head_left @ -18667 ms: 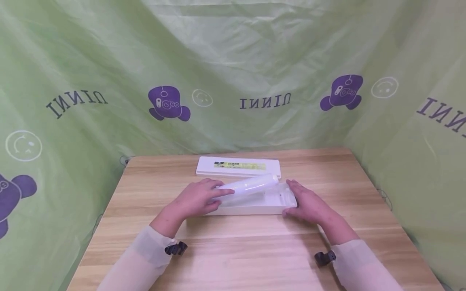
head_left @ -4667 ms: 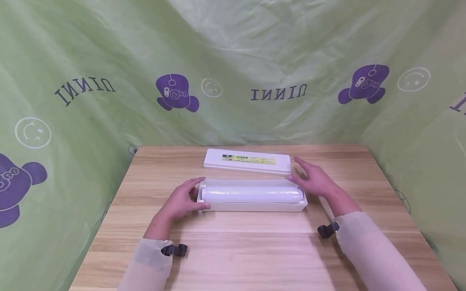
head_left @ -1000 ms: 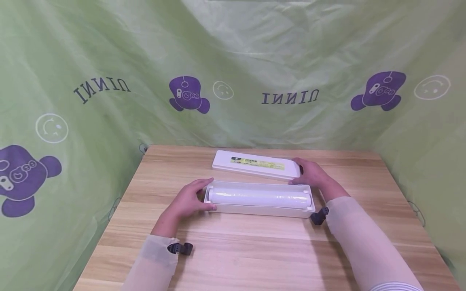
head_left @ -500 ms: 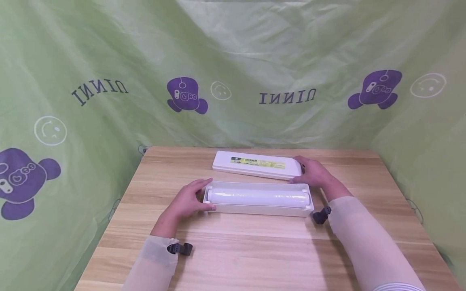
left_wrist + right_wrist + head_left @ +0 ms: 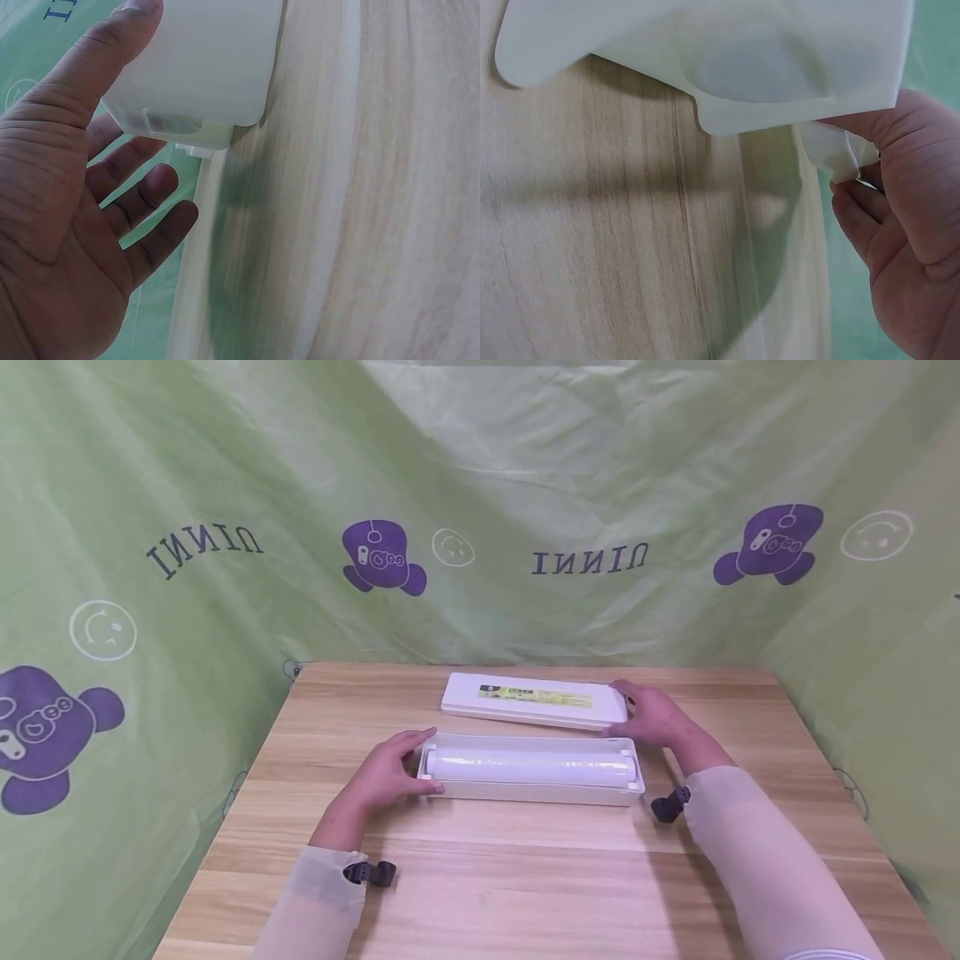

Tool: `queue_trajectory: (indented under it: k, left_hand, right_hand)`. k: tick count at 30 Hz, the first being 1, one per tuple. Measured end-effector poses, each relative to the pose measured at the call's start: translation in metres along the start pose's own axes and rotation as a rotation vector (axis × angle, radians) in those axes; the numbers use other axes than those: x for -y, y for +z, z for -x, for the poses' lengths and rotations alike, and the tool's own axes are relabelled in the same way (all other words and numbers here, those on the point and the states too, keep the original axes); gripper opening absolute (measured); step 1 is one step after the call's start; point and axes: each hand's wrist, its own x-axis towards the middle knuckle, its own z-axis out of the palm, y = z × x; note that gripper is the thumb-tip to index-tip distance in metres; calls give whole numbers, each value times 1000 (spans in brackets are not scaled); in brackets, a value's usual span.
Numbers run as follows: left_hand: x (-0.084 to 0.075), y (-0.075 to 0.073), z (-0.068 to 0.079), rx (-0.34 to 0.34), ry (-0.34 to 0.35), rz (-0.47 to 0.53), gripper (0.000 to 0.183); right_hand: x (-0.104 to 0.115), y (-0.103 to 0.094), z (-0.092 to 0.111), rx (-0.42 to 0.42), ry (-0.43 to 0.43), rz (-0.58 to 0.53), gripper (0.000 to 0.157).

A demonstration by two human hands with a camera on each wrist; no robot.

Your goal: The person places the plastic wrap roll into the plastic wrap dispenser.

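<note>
A long white box (image 5: 525, 792) sits on the table with its top uncovered, and a roll of cling film (image 5: 532, 767) lies lengthwise inside it. My left hand (image 5: 381, 777) holds the box's left end, thumb on the near wall and fingers toward the far wall. The left wrist view shows the thumb on the white box wall (image 5: 202, 67), the lower fingers free of it. Behind the box lies its white lid (image 5: 461, 696) with a yellow-green label. My right hand (image 5: 651, 718) grips the lid's right end; in the right wrist view the box's end partly hides these fingers.
The wooden table (image 5: 480, 877) stretches in front of the box. A green curtain (image 5: 480, 468) with purple figures hangs close behind the table and along both sides. A dark wrist camera sits on each sleeve.
Earlier my left hand held the cling film roll tilted over the box; now it lies inside. My right hand went from the box to the lid, which has just shifted slightly right.
</note>
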Motion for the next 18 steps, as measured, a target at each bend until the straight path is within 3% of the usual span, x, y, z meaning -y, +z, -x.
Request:
queue_trajectory:
  k: [10,18]
  left_hand:
    - [0,-1,0,5,-2,8,108]
    - [-3,-4,-2,25,31,-51,111]
  right_hand:
    - [1,-7,6,4,29,-14,108]
    - [1,-13,12,-31,32,-11,108]
